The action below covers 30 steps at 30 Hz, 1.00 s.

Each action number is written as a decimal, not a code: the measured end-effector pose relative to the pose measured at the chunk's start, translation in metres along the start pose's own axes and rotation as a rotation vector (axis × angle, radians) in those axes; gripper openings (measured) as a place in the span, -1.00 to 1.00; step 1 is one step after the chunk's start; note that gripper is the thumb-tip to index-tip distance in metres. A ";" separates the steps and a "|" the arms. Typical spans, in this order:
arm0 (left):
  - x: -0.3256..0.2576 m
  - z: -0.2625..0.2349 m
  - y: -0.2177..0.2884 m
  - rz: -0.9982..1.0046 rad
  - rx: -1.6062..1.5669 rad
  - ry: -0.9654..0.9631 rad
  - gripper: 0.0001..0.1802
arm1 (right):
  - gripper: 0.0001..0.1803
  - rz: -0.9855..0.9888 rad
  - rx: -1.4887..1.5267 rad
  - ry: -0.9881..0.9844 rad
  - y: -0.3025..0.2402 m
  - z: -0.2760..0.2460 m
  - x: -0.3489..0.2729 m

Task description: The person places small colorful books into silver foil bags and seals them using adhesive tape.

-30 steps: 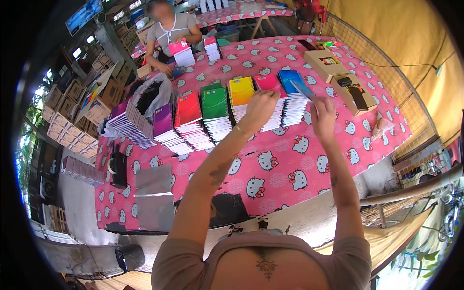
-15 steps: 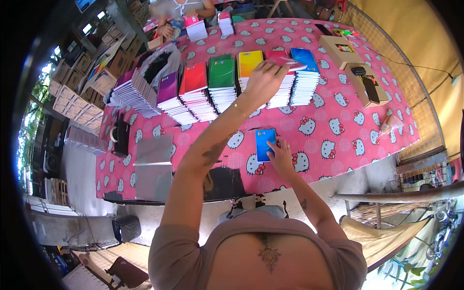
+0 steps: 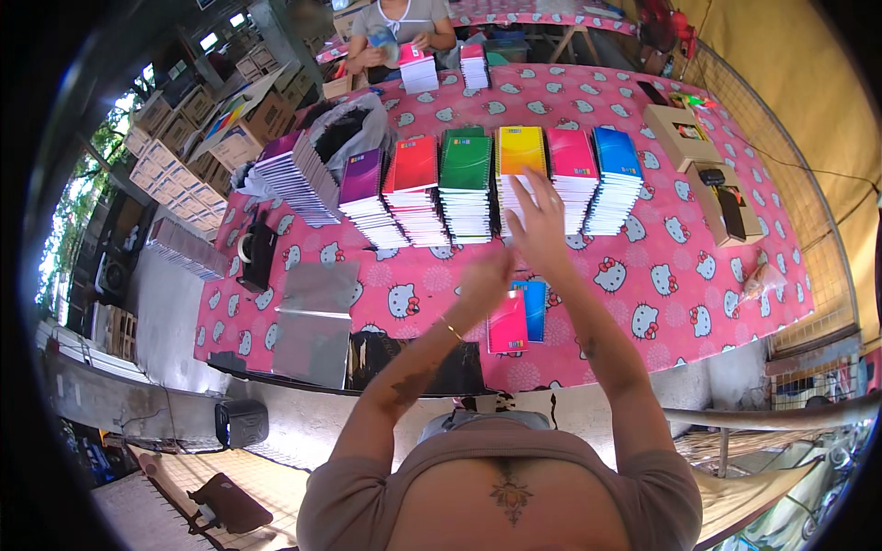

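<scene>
A pink notebook [image 3: 507,323] lies partly over a blue notebook [image 3: 535,321] near the table's front edge. My left hand [image 3: 487,280] is at the pink notebook's upper end, its fingers smeared by motion; whether it touches the notebook is unclear. Fingers spread and holding nothing, my right hand [image 3: 537,220] reaches up in front of the yellow notebook stack [image 3: 521,151]. In the same row stand purple [image 3: 360,174], red [image 3: 410,163], green [image 3: 465,163], pink [image 3: 572,156] and blue stacks [image 3: 616,154] of spiral notebooks.
A leaning purple-topped stack [image 3: 299,179] and a plastic bag [image 3: 363,129] are at left. A tape dispenser [image 3: 257,255] and clear plastic sheets [image 3: 314,312] lie nearer. Cardboard boxes [image 3: 726,207] sit at right. Across the table, a person [image 3: 404,28] handles pink notebooks.
My left hand has come back from the stacks, and a pink notebook now overlaps the blue one. My right hand has left the blue notebook and moved up towards the yellow stack.
</scene>
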<state>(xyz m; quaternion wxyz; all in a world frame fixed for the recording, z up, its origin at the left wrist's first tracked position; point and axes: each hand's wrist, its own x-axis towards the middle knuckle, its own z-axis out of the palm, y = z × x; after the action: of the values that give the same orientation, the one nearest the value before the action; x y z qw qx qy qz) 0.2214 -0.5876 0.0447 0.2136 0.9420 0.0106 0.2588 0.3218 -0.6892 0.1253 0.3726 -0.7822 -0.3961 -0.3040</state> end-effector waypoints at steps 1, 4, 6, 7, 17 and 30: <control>0.024 -0.030 -0.005 0.015 0.060 0.137 -0.66 | -0.44 -0.066 0.004 -0.007 -0.005 0.005 0.019; 0.086 -0.110 -0.031 0.078 0.372 0.489 -0.64 | -0.46 -0.245 -0.082 -0.138 -0.004 0.030 0.044; 0.101 -0.125 -0.056 0.226 0.525 0.456 -0.64 | -0.50 -0.332 -0.117 -0.156 0.018 0.052 0.041; 0.091 -0.135 -0.080 0.247 0.485 0.353 -0.66 | -0.51 -0.352 -0.069 -0.175 0.000 0.051 0.040; 0.033 -0.204 0.015 0.056 0.034 -0.182 -0.78 | -0.63 0.010 0.208 -0.674 0.000 -0.039 -0.203; 0.086 -0.073 0.009 0.057 -0.001 0.183 -0.51 | -0.49 -0.228 -0.309 -0.205 0.080 -0.012 0.016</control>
<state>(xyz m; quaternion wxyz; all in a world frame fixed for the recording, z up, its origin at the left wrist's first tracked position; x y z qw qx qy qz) 0.2592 -0.5554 0.1465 0.2046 0.9142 0.0032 0.3499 0.3956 -0.7257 0.1173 0.1693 -0.8071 -0.4663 -0.3203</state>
